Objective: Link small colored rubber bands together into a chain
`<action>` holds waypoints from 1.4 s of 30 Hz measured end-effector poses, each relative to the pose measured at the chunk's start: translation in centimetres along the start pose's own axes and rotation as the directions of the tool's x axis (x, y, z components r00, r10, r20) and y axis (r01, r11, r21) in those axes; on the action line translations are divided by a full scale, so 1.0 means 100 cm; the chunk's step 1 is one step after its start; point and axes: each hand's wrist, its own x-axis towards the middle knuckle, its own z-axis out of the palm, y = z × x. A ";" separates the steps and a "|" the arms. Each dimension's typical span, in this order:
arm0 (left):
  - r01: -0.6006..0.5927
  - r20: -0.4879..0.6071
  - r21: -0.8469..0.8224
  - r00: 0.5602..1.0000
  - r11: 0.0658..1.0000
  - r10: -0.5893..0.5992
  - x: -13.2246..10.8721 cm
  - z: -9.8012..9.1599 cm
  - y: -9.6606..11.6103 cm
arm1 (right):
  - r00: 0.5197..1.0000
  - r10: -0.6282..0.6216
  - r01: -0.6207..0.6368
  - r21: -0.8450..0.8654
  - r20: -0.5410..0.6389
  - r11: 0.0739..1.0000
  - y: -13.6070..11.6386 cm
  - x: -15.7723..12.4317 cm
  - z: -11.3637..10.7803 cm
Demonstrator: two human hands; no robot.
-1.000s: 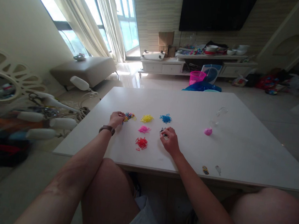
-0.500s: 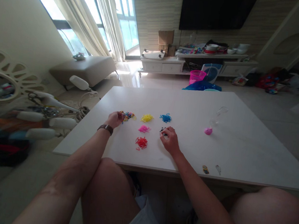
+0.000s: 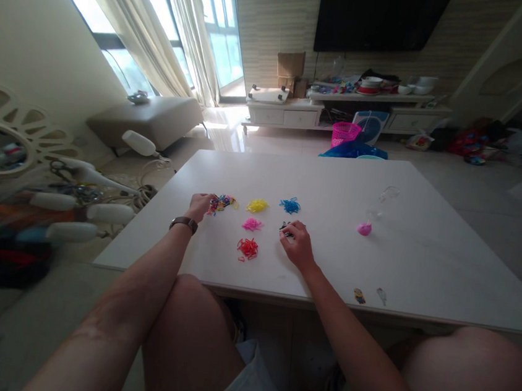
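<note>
My left hand, with a dark watch on its wrist, is at the left edge of a pile of mixed-colour small rubber bands. Its fingers are bent together at the pile; what they pinch, if anything, is too small to see. The fingers of my right hand are closed down over a small heap of black rubber bands and partly cover it. Between my hands lie heaps of yellow bands, pink bands and red bands. Blue bands lie just beyond my right hand.
On the right of the white table sit a pink lump and clear plastic pieces. A small yellow figure and a clear piece lie near the front edge. White lamp arms stand left of the table.
My left fingers have shifted slightly up and left, uncovering more of the mixed pile, whose near-left edge now spreads a little. My right hand stays over the black bands.
</note>
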 end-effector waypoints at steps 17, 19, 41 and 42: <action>-0.210 0.166 0.547 0.976 0.810 0.141 0.002 -0.005 -0.011 | 1.000 0.008 -0.008 0.031 0.003 0.999 -0.002 0.000 0.001; -0.211 0.168 0.551 0.976 0.807 0.141 0.001 -0.005 -0.010 | 1.000 0.008 -0.008 0.032 0.001 0.999 -0.002 0.000 0.001; -0.724 0.752 0.364 0.600 0.586 0.273 -0.055 0.033 0.036 | 0.998 -0.060 0.060 -0.005 0.016 0.998 -0.014 0.010 0.005; -0.753 0.785 0.337 0.556 0.565 0.273 -0.060 0.037 0.039 | 0.997 -0.070 0.070 -0.006 0.027 0.998 -0.018 0.016 0.010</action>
